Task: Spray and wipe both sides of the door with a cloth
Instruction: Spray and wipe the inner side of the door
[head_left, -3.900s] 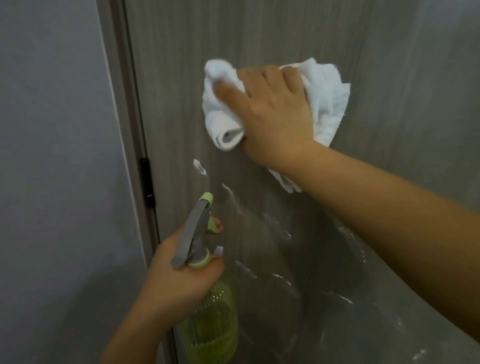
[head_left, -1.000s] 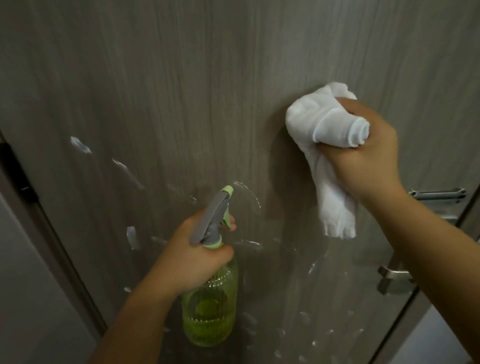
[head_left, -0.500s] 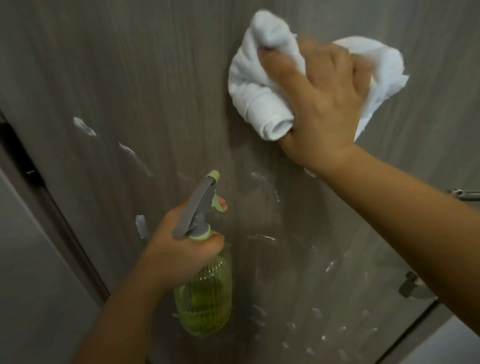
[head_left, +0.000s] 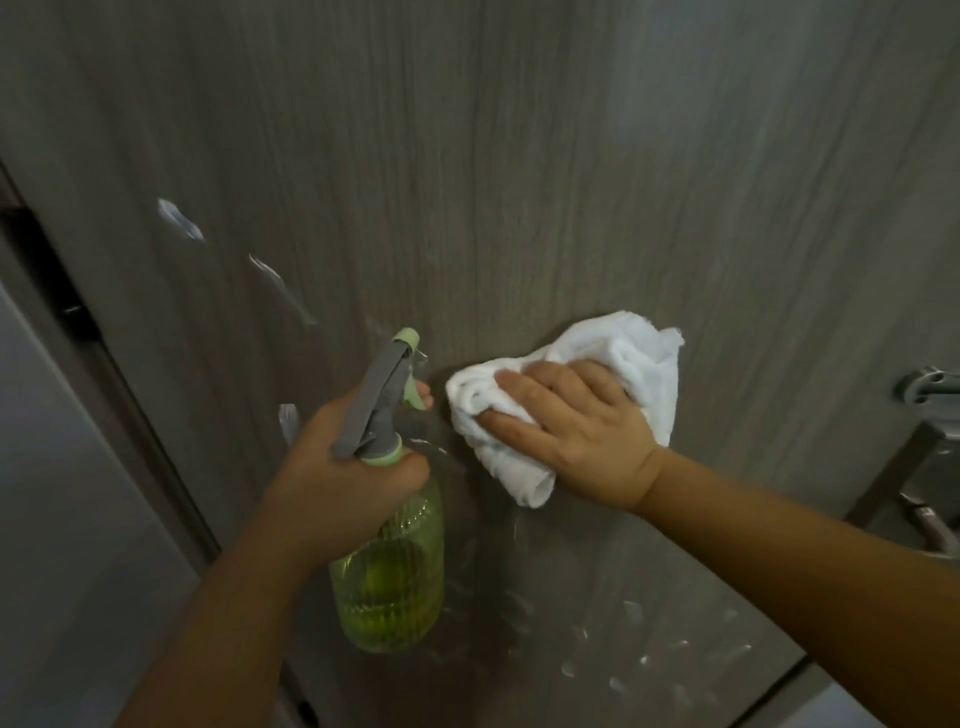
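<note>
No readable brand, label or writing on anything in view. Far left: grey wall, then dark door frame edge. Wood-grain door fills most of the view, wet streaks and droplets across its left and lower parts. Left hand closed around the neck of a green spray bottle, index finger on the pale green trigger. Bottle upright, long axis near vertical, slightly tilted; grey spray head's nozzle points up and right toward the door face. Yellowish-green liquid visible in the ribbed translucent body. Just right of the nozzle, white cloth, bunched and partly rolled, lies against the door at about mid-height, long axis running lower left to upper right. Right hand on top of the cloth, fingers spread and lightly bent over it, thumb hooked under the rolled end, gripping it and pressing it to the door. Far right edge: metal door handle with latch hardware below it, partly cut off.
</note>
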